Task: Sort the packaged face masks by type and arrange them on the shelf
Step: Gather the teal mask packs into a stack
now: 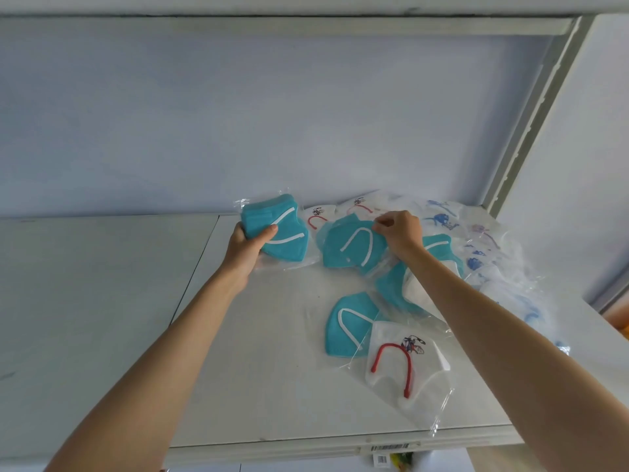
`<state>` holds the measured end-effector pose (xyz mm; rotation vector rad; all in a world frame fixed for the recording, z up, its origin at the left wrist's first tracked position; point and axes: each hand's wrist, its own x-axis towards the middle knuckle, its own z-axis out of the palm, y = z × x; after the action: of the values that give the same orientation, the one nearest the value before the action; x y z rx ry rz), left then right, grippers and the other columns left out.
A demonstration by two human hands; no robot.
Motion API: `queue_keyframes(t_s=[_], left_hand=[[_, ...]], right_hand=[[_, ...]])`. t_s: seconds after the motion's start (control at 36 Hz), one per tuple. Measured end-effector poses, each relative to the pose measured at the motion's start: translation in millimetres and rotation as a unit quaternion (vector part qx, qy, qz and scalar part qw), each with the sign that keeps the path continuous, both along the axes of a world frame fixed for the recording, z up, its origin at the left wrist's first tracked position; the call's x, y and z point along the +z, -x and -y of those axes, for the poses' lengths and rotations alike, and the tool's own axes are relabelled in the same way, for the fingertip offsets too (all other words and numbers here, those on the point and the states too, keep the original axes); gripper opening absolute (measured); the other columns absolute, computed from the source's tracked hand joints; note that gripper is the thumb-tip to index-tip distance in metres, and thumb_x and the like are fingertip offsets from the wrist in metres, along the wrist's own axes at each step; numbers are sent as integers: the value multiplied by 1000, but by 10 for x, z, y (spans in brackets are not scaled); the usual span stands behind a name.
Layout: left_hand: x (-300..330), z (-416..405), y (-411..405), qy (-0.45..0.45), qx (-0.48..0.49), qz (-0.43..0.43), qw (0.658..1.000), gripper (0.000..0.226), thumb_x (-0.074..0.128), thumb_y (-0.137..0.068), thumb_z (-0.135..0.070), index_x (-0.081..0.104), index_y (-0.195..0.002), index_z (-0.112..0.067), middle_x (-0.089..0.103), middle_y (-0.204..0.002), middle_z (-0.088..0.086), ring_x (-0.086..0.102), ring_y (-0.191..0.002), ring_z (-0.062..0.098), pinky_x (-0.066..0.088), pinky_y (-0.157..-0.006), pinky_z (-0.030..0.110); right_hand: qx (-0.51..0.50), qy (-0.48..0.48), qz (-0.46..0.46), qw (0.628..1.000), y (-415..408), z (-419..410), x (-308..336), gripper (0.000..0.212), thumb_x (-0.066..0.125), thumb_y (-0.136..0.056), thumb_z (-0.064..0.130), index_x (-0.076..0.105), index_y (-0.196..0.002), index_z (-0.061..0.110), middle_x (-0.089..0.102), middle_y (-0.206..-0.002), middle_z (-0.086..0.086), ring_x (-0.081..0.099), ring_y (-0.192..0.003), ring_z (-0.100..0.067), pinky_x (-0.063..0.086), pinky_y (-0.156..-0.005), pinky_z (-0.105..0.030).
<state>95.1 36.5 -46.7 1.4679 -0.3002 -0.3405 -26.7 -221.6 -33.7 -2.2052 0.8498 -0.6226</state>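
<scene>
Teal masks in clear, glossy film make up most of what I'm sorting on the shelf [272, 386]. My left hand [246, 245] grips a teal stack [277, 226] near the shelf's back edge, thumb on top, fingers underneath. My right hand [400, 233] pinches the top edge of another teal pack [350, 245] lying just beside the stack. A third teal pack [347, 327] lies nearer the front edge, partly under a white pack [403, 364] with red ear loops. More white packs, printed in red or blue, are heaped toward the back right corner [442, 218].

I judge these light and floppy, and the film slippery, so packs will slide off one another if I tilt the stack. The film's edge is a fair place to lift a single pack. For the stack, clamping across the masks' thick middle looks safer than holding loose film.
</scene>
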Motion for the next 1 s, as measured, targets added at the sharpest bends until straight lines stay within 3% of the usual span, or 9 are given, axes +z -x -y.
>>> queue_keyframes(t_s=[0.17, 0.36, 0.47, 0.53, 0.61, 0.69, 0.81, 0.89, 1.0], left_hand=[[-22, -24, 11, -3, 7, 2, 1000, 40, 76, -79, -24, 54, -112, -18, 64, -114, 7, 62, -110, 26, 53, -90, 54], [-6, -8, 32, -4, -6, 9, 1000, 61, 77, -68, -36, 52, -119, -13, 64, -118, 9, 63, -109, 24, 55, -89, 51], [11, 11, 17, -22, 1, 42, 999, 51, 79, -74, -31, 53, -114, -13, 65, -112, 6, 64, -103, 21, 54, -89, 35], [34, 22, 16, -26, 1, 57, 998, 29, 74, -84, -19, 52, -103, -18, 64, -102, 0, 64, -93, 14, 54, -75, 21], [85, 36, 47, -19, -21, 71, 997, 24, 68, -89, -14, 52, -106, -16, 63, -99, -3, 62, -87, 8, 51, -65, 12], [131, 65, 112, -20, -75, 70, 995, 20, 63, -92, -16, 55, -110, -17, 67, -102, -6, 66, -91, 9, 56, -76, 22], [184, 119, 236, -8, -156, 56, 986, 12, 54, -97, -18, 56, -107, -24, 69, -102, -12, 67, -91, 0, 55, -83, 26], [184, 133, 286, -17, -196, 50, 979, 28, 66, -90, -21, 54, -115, -24, 69, -109, -6, 66, -101, 12, 55, -85, 34], [145, 131, 323, -19, -195, 55, 979, 31, 64, -89, -4, 55, -113, -22, 69, -105, -3, 67, -94, 12, 55, -84, 30]], right_hand=[[-28, -20, 79, 996, 45, 50, 57, 22, 65, -88, 16, 72, -108, 10, 72, -104, -5, 63, -92, -17, 45, -79, -22], [19, -59, 126, 990, 54, 100, 172, 19, 65, -88, 16, 73, -105, 15, 65, -90, 0, 53, -73, -12, 40, -57, -16], [107, -92, 140, 980, 105, 132, 414, 22, 69, -84, 9, 72, -106, 10, 66, -80, 1, 54, -64, -3, 43, -53, -12], [158, -82, 132, 975, 158, 119, 594, 21, 71, -82, 7, 72, -103, 9, 65, -73, 5, 51, -54, 2, 41, -50, -15], [234, -83, 106, 963, 200, 66, 844, 16, 74, -78, 6, 69, -87, 18, 66, -64, 10, 51, -57, -4, 37, -48, -19], [305, -42, 0, 952, 146, -120, 989, 22, 77, -75, 6, 63, -81, 21, 66, -59, 11, 52, -58, -7, 39, -52, -21], [314, 83, -136, 936, 11, -391, 980, 27, 81, -73, 15, 61, -91, 17, 69, -78, 5, 59, -72, -10, 44, -66, -25], [313, 110, -149, 932, -53, -485, 907, 32, 82, -72, 20, 60, -96, 17, 69, -84, 5, 60, -78, -9, 43, -69, -24], [299, 125, -109, 940, -88, -511, 740, 37, 83, -69, 22, 57, -96, 20, 66, -82, 10, 61, -80, -14, 48, -77, -30]])
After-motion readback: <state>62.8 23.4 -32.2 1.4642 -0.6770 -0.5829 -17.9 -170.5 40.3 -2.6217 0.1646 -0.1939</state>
